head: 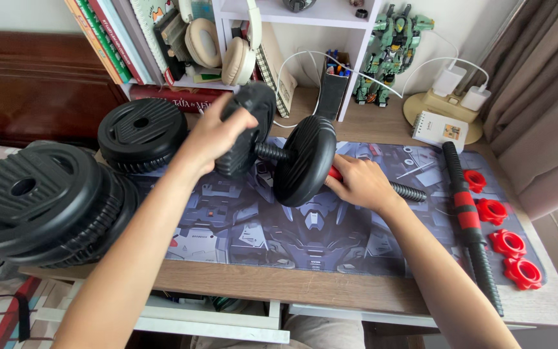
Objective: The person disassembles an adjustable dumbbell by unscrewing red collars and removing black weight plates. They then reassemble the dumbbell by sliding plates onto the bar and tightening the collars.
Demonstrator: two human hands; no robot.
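Note:
A dumbbell bar (409, 192) with a red grip lies across a printed desk mat (305, 226). My right hand (360, 183) is closed around its red grip. One black weight plate (305, 161) sits on the bar beside that hand. My left hand (217, 132) grips a second black plate (247, 129) at the bar's threaded left end (271, 152), apart from the first plate.
Stacks of black plates sit at left (40, 203) and behind (140, 132). A second bar (469, 220) and several red collar nuts (505, 242) lie at right. Books, headphones (237, 55), a green robot figure (392, 52) and chargers line the back.

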